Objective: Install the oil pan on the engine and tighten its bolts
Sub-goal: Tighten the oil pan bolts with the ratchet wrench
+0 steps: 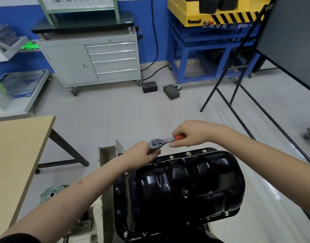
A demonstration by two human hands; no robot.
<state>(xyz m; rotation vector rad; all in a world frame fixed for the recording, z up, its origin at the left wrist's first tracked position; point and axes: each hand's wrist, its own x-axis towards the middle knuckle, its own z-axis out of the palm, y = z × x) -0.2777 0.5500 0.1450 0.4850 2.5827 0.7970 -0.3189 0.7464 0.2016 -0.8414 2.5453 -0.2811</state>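
The black oil pan (185, 186) already sits on the engine, its flange flat against the block and bolts (171, 157) showing all round the rim, so the step in hand is tightening, here at the far left corner of the flange. The right hand (189, 135) has its fingers curled round the red grip of the ratchet (165, 140), and the left hand (145, 151) is wrapped round the shaft under the ratchet head, steadying it over a bolt that the fingers hide; whether the socket is fully seated on that bolt cannot be told from this view. To do this well, I judge the left hand should press straight down along the shaft so the socket stays square on the bolt head, while the right hand swings the handle in short, level arcs without lifting or dipping, since any tilt risks slipping off and rounding the head. The handle reaches out over the far edge of the pan with open floor beyond, so the swing looks free on that side. The bolts along the far edge and the near rim appear seated, though how tight they are is not visible, so it seems wise to snug each one lightly first and then work round in a crossing pattern, finishing evenly so the flange pulls down flat and the seal is not pinched on one side. A wooden table (19, 146) stands to the left, well apart from the work
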